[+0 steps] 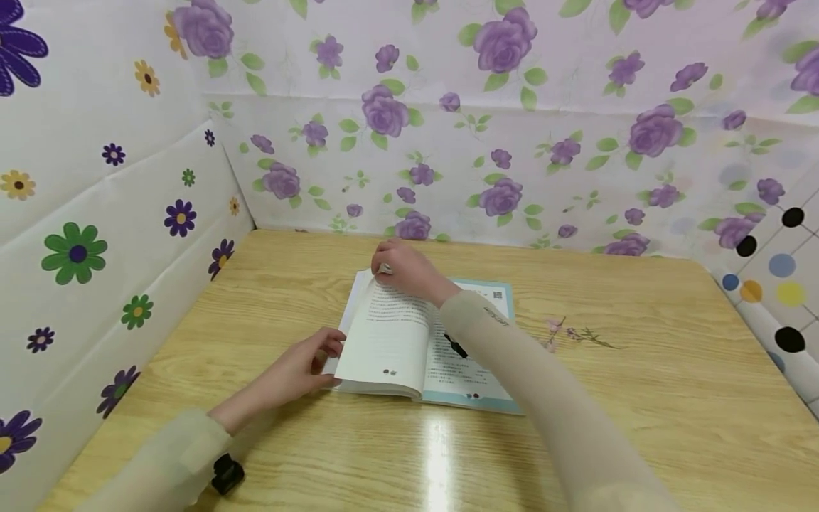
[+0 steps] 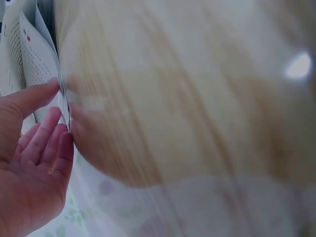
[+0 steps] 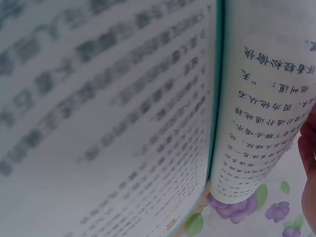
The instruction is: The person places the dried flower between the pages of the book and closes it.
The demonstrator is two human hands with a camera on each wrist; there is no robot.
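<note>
An open book [image 1: 390, 334] with printed text lies on the wooden table, its right page bordered in light blue. At the top left of the book, my right hand [image 1: 406, 269] pinches a page, which curves up from the left side. The right wrist view shows this curved page [image 3: 256, 128] running to the fingers at the right edge. My left hand [image 1: 301, 366] rests at the book's lower left edge, thumb near the bottom corner and fingers bent loosely beside it. In the left wrist view, the left thumb and fingertips [image 2: 53, 81] touch the page edges.
A small sprig of pinkish-purple flowers [image 1: 576, 333] lies right of the book. Floral sheets [image 1: 448, 163] hang behind and to the left of the table [image 1: 665, 341]; a dotted sheet is at the right. Black devices are strapped near both wrists.
</note>
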